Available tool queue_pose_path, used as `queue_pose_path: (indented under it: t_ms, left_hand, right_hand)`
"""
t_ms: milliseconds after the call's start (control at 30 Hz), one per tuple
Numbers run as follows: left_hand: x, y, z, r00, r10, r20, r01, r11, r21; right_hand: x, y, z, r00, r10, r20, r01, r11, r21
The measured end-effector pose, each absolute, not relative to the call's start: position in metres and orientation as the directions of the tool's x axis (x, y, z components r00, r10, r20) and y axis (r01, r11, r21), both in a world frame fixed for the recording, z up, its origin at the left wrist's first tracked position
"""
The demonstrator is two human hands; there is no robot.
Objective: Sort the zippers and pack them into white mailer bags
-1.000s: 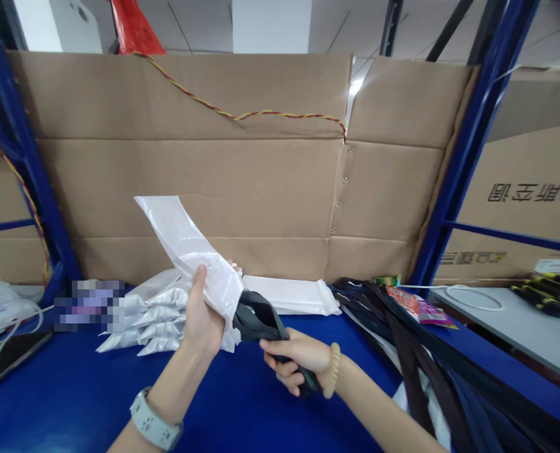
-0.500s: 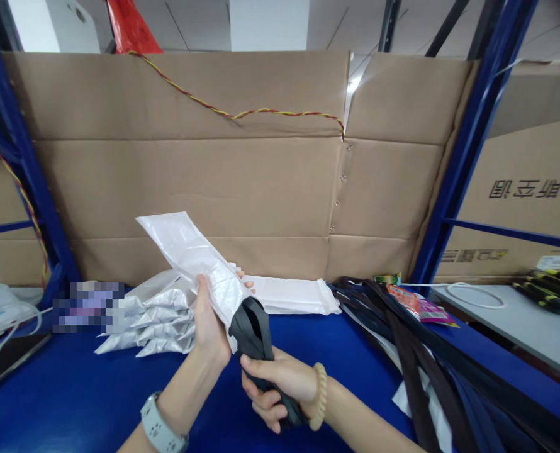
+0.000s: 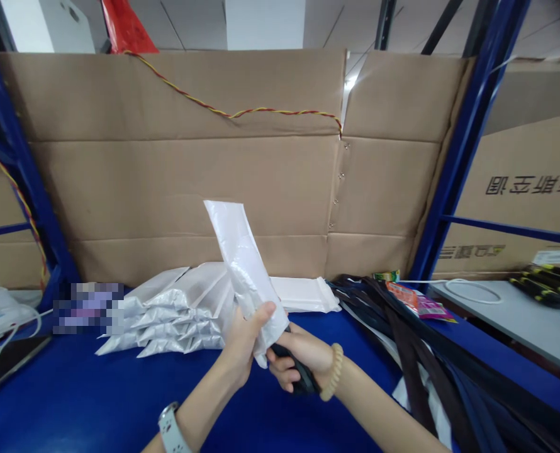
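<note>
My left hand [image 3: 243, 340] is closed around the lower part of a glossy white plastic bag [image 3: 248, 258], thumb across its front. The bag stands tilted, its closed end up and its mouth toward my right hand. In my right hand [image 3: 299, 355] is a folded bundle of dark fabric strip [image 3: 306, 379], held at the bag's mouth. The bundle's upper part is hidden by the bag and fingers. Behind my left hand lies a stack of filled white bags [image 3: 167, 314].
Flat white bags [image 3: 303, 294] lie at the back of the blue table [image 3: 119, 396]. Long dark strips [image 3: 431, 365] spread down the right side, beside colourful snack packets [image 3: 416, 303]. A cardboard wall [image 3: 190, 182] closes off the back, between blue posts [image 3: 469, 145].
Both hands and the bag have moved right, and the bag is more upright. The bundle's folded top, visible before, is now covered by the bag. More of the filled stack shows.
</note>
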State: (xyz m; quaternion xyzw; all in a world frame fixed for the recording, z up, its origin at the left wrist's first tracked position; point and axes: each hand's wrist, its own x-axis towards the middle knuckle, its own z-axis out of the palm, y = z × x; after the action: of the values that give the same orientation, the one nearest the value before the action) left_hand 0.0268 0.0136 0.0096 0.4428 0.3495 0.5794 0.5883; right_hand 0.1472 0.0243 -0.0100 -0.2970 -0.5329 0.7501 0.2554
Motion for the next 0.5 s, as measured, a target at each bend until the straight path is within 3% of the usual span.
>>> queue_pose_path:
  t_ms: [100, 200, 367, 500]
  left_hand:
    - [0.029, 0.015, 0.006, 0.004, 1.000, 0.024, -0.342, -0.021, 0.939]
    - [0.026, 0.017, 0.012, -0.069, 0.995, -0.066, -0.434, 0.030, 0.900]
    - [0.008, 0.025, 0.034, -0.226, 0.971, 0.081, -0.615, -0.207, 0.761]
    - [-0.003, 0.034, 0.039, -0.289, 0.941, 0.178, -0.630, -0.327, 0.705]
  right_hand:
    - [0.146, 0.024, -0.011, -0.682, 0.712, -0.170, -0.064, -0.289, -0.955]
    - [0.145, 0.023, -0.012, -0.689, 0.710, -0.146, -0.068, -0.263, -0.962]
    - [0.146, 0.023, -0.009, -0.657, 0.752, -0.057, -0.088, -0.152, -0.984]
    - [0.142, 0.025, -0.010, -0.478, 0.875, 0.078, -0.077, 0.046, -0.996]
